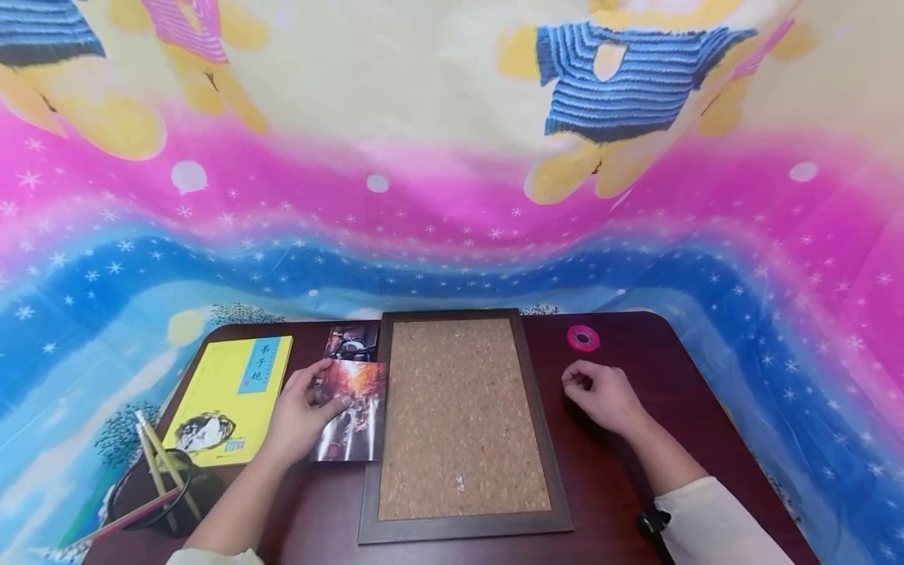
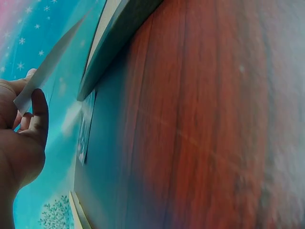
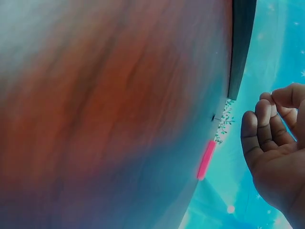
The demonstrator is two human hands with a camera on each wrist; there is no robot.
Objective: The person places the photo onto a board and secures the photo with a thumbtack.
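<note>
My left hand (image 1: 304,408) pinches a glossy photo print (image 1: 362,428) by its left edge, thumb in front. An orange, tree-lined scene fills its upper part. The left wrist view shows the sheet edge-on, raised above the table. Beneath and behind it lies a second photo (image 1: 353,342) with a dark motorcycle, partly covered. A framed cork board (image 1: 466,408) lies just right of the held photo, with small pale marks near its top and bottom. To the board's right is my right hand (image 1: 603,394), thumb and forefinger tips together, nothing visible between them, other fingers curled.
A yellow book (image 1: 219,400) lies at the left. In front of it, a dark mesh cup (image 1: 130,510) holds several pencils. A pink tape roll (image 1: 583,338) sits at the back right of the dark wooden table (image 1: 607,502). A printed curtain (image 1: 452,196) hangs behind.
</note>
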